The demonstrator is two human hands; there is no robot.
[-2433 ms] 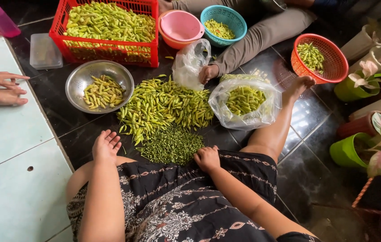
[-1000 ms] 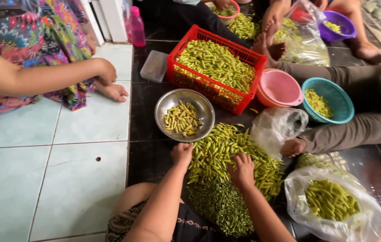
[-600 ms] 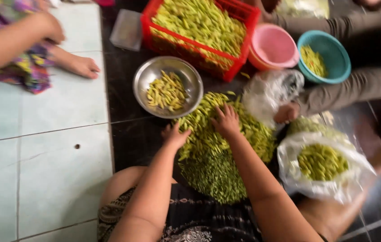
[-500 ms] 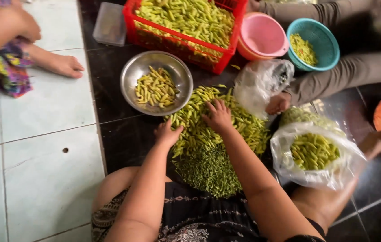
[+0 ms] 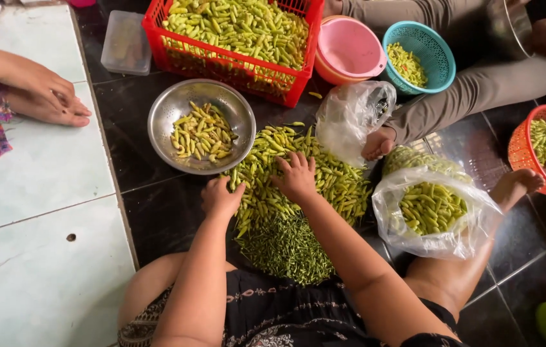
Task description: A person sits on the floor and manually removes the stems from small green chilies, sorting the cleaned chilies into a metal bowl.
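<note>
Your left hand (image 5: 220, 198) and right hand (image 5: 297, 177) lie open on the chilli pile (image 5: 298, 173); steel bowl (image 5: 201, 133) holds few, stem heap (image 5: 286, 247) sizeable, most unsorted.

bowl (image 5: 183, 109): polished metal, glossy | crate (image 5: 157, 29) at 12 o'clock: red plastic lattice | bag (image 5: 388, 205): clear crinkled plastic film | floor (image 5: 151, 205): dark glossy tile | chillies (image 5: 337, 186): smooth, waxy green

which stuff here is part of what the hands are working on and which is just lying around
In use:
- left hand and right hand, both resting on the pile of green chillies
- stem heap close by the person
- steel bowl holding some chillies

Lying about:
- clear lidded box
- empty pink bowl
- crumpled clear bag
</note>
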